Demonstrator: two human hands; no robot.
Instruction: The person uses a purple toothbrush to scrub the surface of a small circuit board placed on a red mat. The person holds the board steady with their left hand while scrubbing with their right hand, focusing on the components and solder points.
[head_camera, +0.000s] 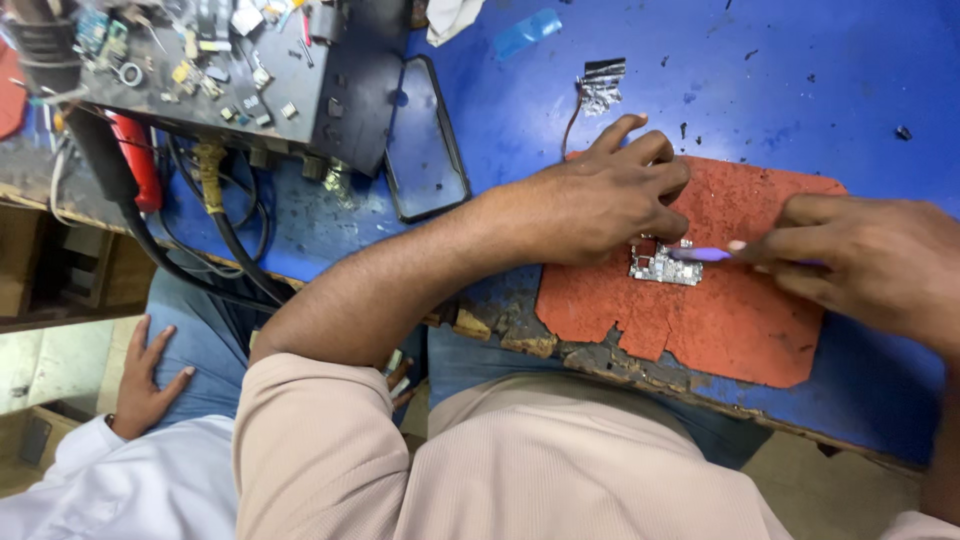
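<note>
You are pinning the small silver circuit board (664, 265) near the front edge of the worn red rubber mat (745, 330) with your left hand (600, 205), fingers curled onto it. Your right hand (860, 262) is pinching a thin purple tool (700, 255), tip on the board; work looks underway, board still bare.

- A blue-topped wooden workbench (820, 90), scuffed and chipped along its near edge.
- A worn red rubber mat (720, 320) lies flat near that edge.
- A black-framed phone screen (425, 140) lies beside a dark equipment box (330, 90).
- Crumpled silver foil scraps (600, 85) lie behind the mat.
</note>
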